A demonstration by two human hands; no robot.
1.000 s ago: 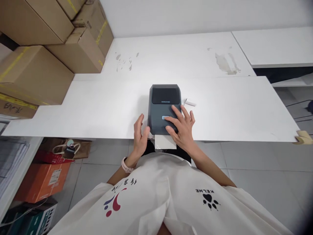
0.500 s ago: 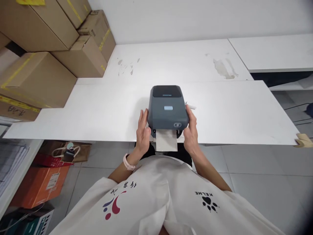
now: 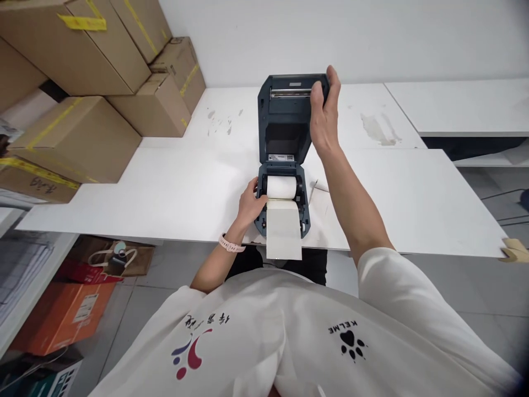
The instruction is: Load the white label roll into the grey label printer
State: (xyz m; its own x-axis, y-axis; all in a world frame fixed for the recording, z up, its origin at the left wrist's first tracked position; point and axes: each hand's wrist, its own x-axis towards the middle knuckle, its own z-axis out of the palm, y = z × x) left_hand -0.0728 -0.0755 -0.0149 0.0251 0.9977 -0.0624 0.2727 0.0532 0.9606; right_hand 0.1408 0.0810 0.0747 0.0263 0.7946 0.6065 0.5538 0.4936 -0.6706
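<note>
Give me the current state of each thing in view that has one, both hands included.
Printer lid: open, swung up.
Printer base: on the table, inside exposed.
Paper roll: seated in the base.
Paper strip: unrolled, hanging past the table's front edge.
Right hand: gripping the lid's upper right corner.
Left hand: at the base's left side; grip unclear.
Wristband: worn on the left wrist.
Cardboard boxes: stacked, taped.
</note>
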